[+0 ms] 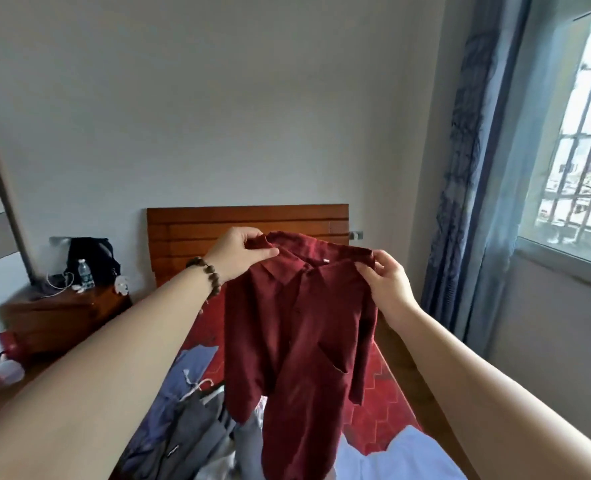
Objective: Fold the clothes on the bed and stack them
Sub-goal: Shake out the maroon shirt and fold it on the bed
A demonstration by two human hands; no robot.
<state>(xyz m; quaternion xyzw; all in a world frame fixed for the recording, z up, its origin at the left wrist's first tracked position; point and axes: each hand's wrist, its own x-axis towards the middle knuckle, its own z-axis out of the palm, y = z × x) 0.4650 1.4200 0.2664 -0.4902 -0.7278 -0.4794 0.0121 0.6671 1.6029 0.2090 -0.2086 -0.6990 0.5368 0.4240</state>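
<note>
Dark red and soft, the shirt (297, 341) hangs in the air over the bed (384, 393), held up by its two shoulders. The left hand (233, 252) pinches one shoulder by the collar and the right hand (387, 282) pinches the other, so the rest of the shirt drops down below both hands. Under it, a messy pile of clothes (190, 420) lies on the bed, and a white cloth (401, 459) lies near the bottom
</note>
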